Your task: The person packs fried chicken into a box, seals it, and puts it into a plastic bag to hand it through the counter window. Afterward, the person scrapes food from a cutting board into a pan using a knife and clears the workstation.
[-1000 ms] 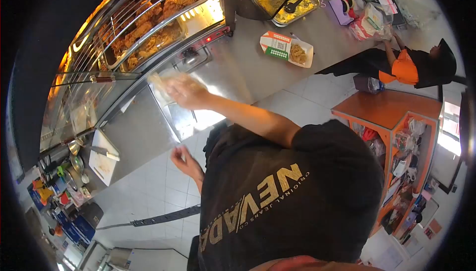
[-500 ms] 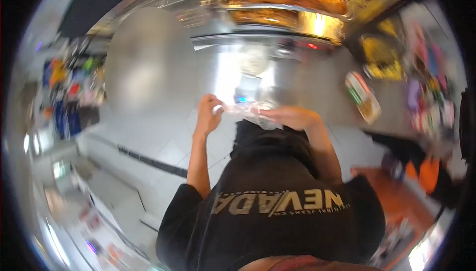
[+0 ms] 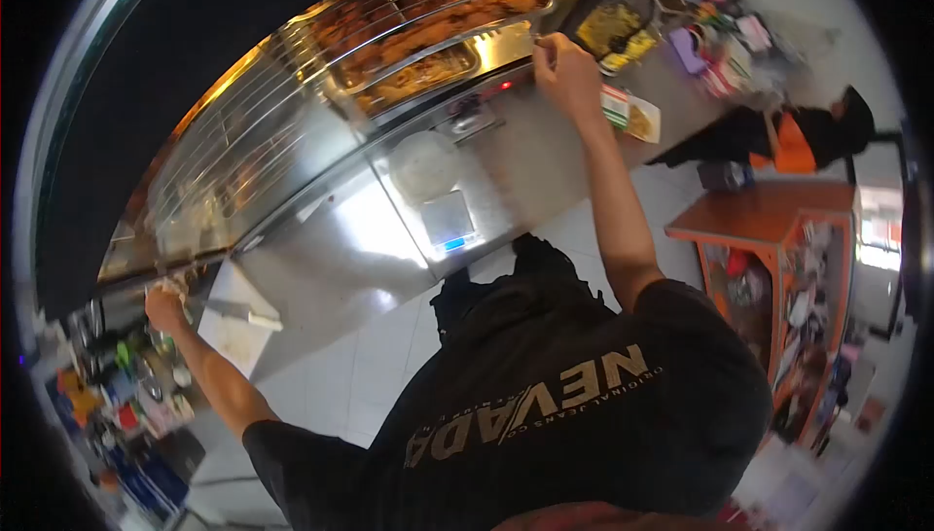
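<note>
My left hand [image 3: 165, 308] is at the far left, by the lower end of a glass display case [image 3: 229, 132]. Its fingers are closed around a small crumpled whitish thing [image 3: 176, 286] I cannot make out. A knife [image 3: 248, 316] lies on a white cutting board [image 3: 237, 341] beside it. My right hand [image 3: 570, 76] is raised at the case's right end, fingers curled in at its edge; whatever they grip is hidden. Browned fried food [image 3: 443, 20] sits in the lit case behind wire racks. Below it, a scale [image 3: 449, 223] and a round pale container [image 3: 424, 163] rest on the metal counter [image 3: 331, 278].
A red-green-white packet [image 3: 628, 113] lies near my right forearm, with a tray of yellow food [image 3: 615, 33] behind. A person in dark clothes with orange [image 3: 798, 137] is at the right, beyond an orange-brown shelf unit [image 3: 754, 212]. Mixed goods [image 3: 117, 390] crowd the left.
My hands were together over the counter's edge with a clear plastic bag between them. They have spread wide to opposite ends of the case. The view has turned and become sharper.
</note>
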A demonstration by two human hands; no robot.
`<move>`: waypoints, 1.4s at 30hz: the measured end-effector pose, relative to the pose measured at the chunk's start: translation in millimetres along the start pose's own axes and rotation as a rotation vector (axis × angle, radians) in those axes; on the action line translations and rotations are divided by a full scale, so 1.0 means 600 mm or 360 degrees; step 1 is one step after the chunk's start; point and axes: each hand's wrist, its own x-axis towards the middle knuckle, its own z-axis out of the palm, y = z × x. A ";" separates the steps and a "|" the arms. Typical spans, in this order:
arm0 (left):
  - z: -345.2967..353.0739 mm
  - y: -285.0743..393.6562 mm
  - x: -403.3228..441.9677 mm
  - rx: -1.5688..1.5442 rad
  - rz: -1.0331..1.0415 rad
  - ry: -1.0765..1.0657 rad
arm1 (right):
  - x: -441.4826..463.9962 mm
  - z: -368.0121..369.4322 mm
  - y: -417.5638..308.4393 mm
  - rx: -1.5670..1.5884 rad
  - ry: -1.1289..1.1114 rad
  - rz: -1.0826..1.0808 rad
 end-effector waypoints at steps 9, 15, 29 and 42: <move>0.041 0.326 -0.375 -0.0982 0.0183 -0.0377 | -0.068 0.091 -0.324 0.0139 -0.0461 -0.0857; -0.131 0.566 -0.654 -0.1716 0.0645 -0.0917 | -0.084 0.194 -0.317 -0.0148 -0.0047 -0.1245; -0.312 0.720 -0.765 -0.1918 0.0689 -0.1080 | 0.051 0.024 0.031 -0.0017 -0.0342 -0.0653; -0.523 1.269 -0.842 -0.2845 0.0573 -0.2056 | 0.088 -0.128 0.271 0.0103 -0.0706 -0.0562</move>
